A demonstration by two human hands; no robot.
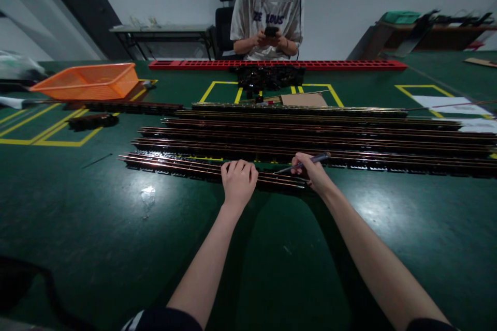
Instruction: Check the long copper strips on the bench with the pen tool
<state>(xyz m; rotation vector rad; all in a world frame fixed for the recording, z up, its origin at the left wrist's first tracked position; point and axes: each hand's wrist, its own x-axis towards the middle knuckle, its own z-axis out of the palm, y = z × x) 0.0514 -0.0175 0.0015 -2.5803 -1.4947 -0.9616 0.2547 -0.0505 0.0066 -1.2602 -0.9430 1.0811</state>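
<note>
A short dark strip (174,164) with copper-coloured rods along it lies nearest me on the green table. My left hand (239,178) is closed over its middle, fingers wrapped round the rods. Near the strip's right end, my right hand (310,169) grips a screwdriver-like tool (320,157), whose thin shaft points left and down toward the rods. Whether its tip touches the strip is too small to tell. Several longer dark strips (349,143) with similar rods lie side by side just beyond both hands.
An orange basket (95,81) stands at the back left, near a small dark part (93,121). A pile of black parts (267,78) lies before a long red rail (349,65). Opposite sits a person (267,20) holding a phone. White sheets (446,105) lie at right.
</note>
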